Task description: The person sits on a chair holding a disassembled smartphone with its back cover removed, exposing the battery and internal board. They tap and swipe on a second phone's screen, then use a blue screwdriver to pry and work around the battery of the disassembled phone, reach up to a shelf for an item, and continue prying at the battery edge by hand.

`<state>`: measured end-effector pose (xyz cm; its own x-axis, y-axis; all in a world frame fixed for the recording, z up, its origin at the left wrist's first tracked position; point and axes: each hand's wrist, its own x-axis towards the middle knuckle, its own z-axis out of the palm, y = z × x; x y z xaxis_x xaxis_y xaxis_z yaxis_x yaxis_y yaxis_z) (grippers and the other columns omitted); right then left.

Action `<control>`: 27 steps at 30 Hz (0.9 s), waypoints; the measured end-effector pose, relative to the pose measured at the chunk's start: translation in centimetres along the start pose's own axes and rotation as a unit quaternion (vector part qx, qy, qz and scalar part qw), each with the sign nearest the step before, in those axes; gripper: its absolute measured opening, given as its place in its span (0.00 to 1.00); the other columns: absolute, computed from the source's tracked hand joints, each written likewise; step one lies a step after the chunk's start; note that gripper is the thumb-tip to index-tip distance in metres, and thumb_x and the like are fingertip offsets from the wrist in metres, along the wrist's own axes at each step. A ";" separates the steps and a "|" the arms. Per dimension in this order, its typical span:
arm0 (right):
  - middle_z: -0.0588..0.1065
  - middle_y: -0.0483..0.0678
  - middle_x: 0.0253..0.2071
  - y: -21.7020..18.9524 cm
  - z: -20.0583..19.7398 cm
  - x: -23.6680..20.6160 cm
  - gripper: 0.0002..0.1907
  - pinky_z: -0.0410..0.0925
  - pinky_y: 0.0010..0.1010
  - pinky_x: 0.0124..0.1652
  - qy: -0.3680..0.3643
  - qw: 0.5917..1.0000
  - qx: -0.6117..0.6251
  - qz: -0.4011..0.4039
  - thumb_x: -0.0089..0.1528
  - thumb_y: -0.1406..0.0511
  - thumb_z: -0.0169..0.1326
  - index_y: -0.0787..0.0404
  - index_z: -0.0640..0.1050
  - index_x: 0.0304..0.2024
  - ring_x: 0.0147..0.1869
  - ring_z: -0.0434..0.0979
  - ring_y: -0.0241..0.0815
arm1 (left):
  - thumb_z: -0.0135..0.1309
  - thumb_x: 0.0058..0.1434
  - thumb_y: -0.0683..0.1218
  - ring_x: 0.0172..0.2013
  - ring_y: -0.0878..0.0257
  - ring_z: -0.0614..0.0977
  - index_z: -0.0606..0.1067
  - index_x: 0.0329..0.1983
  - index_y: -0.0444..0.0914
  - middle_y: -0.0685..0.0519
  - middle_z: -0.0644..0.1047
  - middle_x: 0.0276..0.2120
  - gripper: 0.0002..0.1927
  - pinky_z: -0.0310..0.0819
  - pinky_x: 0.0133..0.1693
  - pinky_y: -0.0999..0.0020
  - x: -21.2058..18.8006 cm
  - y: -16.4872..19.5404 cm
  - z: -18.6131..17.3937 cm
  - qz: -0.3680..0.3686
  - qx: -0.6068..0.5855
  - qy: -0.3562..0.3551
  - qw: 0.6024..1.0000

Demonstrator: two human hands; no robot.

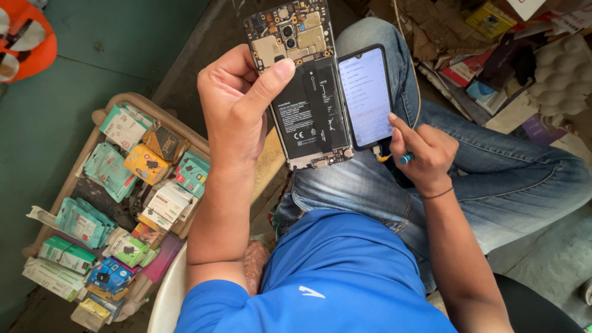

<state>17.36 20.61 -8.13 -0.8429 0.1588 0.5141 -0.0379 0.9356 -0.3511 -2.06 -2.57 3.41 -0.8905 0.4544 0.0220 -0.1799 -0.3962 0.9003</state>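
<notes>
Left hand (237,105) clenched around opened phone (305,86); right hand (425,154) grips blue tool (406,158), forefinger on lit phone (365,95)

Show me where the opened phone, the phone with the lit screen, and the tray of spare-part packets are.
opened phone (308,105), head view, on its black battery.
lit-screen phone (367,95), head view, middle of the bright display.
tray of packets (126,100), head view, on its bare upper rim.

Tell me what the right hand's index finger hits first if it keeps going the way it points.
The right hand points its index finger up-left at the lit phone on the knee; its screen comes first, and the fingertip looks nearly touching already, though depth is unclear.
</notes>
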 end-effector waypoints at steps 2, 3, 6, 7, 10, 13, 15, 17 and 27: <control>0.58 0.45 0.21 -0.1 0.0 0.1 0.13 0.60 0.35 0.28 -0.001 1.000 -0.003 -0.002 0.65 0.69 0.61 0.54 0.87 0.51 0.23 0.61 0.41 | 0.63 0.66 0.36 0.35 0.70 0.80 0.80 0.45 0.28 0.48 0.83 0.37 0.07 0.74 0.43 0.77 0.0 0.0 0.0 0.001 0.001 0.000 1.000; 0.59 0.44 0.22 -0.1 0.0 0.1 0.13 0.60 0.35 0.28 -0.001 1.000 -0.002 -0.004 0.65 0.69 0.61 0.54 0.87 0.51 0.23 0.61 0.41 | 0.63 0.67 0.36 0.35 0.71 0.80 0.80 0.45 0.28 0.48 0.83 0.37 0.07 0.74 0.43 0.77 0.0 0.0 0.0 0.002 0.003 0.000 1.000; 0.58 0.44 0.21 -0.2 0.0 0.0 0.13 0.59 0.36 0.28 -0.005 1.000 0.018 -0.010 0.64 0.70 0.62 0.54 0.86 0.50 0.23 0.61 0.42 | 0.63 0.66 0.36 0.35 0.71 0.80 0.80 0.45 0.28 0.49 0.83 0.37 0.06 0.74 0.43 0.77 -0.1 0.0 -0.1 -0.001 0.003 0.002 1.000; 0.58 0.44 0.21 -0.3 0.0 0.0 0.13 0.59 0.36 0.28 -0.006 1.000 0.027 -0.011 0.63 0.70 0.62 0.55 0.86 0.50 0.22 0.61 0.42 | 0.63 0.66 0.36 0.35 0.71 0.80 0.80 0.45 0.28 0.49 0.83 0.37 0.06 0.74 0.43 0.77 -0.1 0.0 -0.1 -0.003 0.001 0.003 1.000; 0.58 0.44 0.21 -0.4 0.1 -0.1 0.14 0.59 0.37 0.27 0.002 0.999 0.025 -0.026 0.61 0.71 0.62 0.54 0.87 0.48 0.22 0.61 0.42 | 0.63 0.67 0.37 0.35 0.71 0.80 0.80 0.44 0.28 0.49 0.83 0.37 0.06 0.74 0.43 0.77 -0.1 -0.1 -0.1 0.003 0.004 0.003 1.000; 0.57 0.45 0.20 -0.5 0.2 0.0 0.14 0.58 0.37 0.26 0.002 0.999 0.030 -0.024 0.60 0.71 0.62 0.54 0.87 0.48 0.21 0.60 0.42 | 0.63 0.66 0.37 0.35 0.71 0.80 0.80 0.44 0.28 0.49 0.83 0.37 0.06 0.74 0.43 0.77 -0.1 -0.2 -0.1 0.001 0.006 0.003 1.000; 0.58 0.44 0.21 -0.6 0.2 0.0 0.14 0.58 0.37 0.27 0.000 0.999 0.034 -0.024 0.61 0.71 0.62 0.54 0.86 0.48 0.22 0.60 0.42 | 0.63 0.66 0.37 0.35 0.71 0.80 0.80 0.44 0.28 0.49 0.83 0.37 0.06 0.74 0.42 0.77 0.0 -0.2 -0.1 0.004 0.003 0.001 1.000; 0.58 0.44 0.21 -0.6 0.2 0.1 0.15 0.58 0.37 0.27 -0.001 0.999 0.038 -0.030 0.61 0.71 0.62 0.54 0.86 0.49 0.22 0.61 0.42 | 0.63 0.67 0.36 0.35 0.71 0.80 0.80 0.44 0.28 0.49 0.83 0.36 0.06 0.74 0.42 0.77 -0.1 -0.2 -0.2 0.005 0.003 0.001 1.000; 0.58 0.43 0.20 -1.5 0.5 1.1 0.17 0.58 0.35 0.25 -0.019 0.997 0.041 -0.057 0.60 0.72 0.62 0.52 0.86 0.51 0.21 0.60 0.40 | 0.63 0.66 0.37 0.35 0.71 0.80 0.80 0.45 0.28 0.49 0.83 0.39 0.07 0.74 0.43 0.77 -0.1 0.0 -0.1 0.001 0.001 0.003 1.000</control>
<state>16.22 19.18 -7.45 -0.8501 0.0397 0.5251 -0.1766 0.9180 -0.3552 -2.00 -2.63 3.35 -0.8932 0.4492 0.0213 -0.1772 -0.3952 0.9013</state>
